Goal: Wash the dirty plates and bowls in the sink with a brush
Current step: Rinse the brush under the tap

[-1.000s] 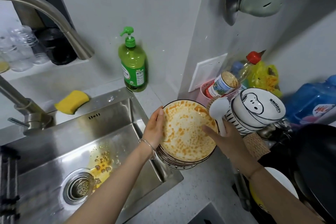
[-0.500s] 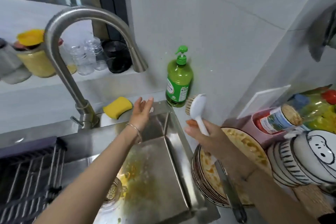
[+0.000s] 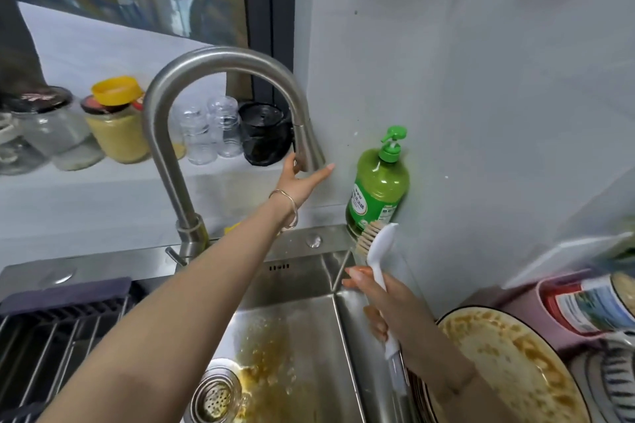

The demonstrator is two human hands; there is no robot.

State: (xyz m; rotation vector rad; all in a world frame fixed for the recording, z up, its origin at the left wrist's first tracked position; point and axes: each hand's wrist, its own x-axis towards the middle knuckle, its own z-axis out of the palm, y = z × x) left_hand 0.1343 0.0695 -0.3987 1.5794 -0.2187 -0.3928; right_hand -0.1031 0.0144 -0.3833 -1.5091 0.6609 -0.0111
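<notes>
My left hand (image 3: 302, 178) reaches up and holds the spout head of the curved steel faucet (image 3: 220, 62), thumb on one side and fingers on the other. My right hand (image 3: 388, 306) grips the white dish brush (image 3: 378, 251) by its handle, bristles pointing up and left, above the sink's right rim. A stack of dirty plates (image 3: 505, 364) smeared with orange sauce stands on the counter at the lower right. The steel sink (image 3: 302, 288) holds orange food residue near the drain strainer (image 3: 216, 395). No water is running.
A green dish soap bottle (image 3: 378, 189) stands in the corner behind the sink. Jars and glasses (image 3: 117, 120) line the window ledge. A black drying rack (image 3: 51, 330) lies over the sink's left side. Striped bowls (image 3: 611, 381) and a pink cup with a can (image 3: 584, 302) crowd the right counter.
My left hand left the plate stack, crossed over the sink and rose to take hold of the faucet spout. My right hand keeps the brush, now held over the sink's right rim.
</notes>
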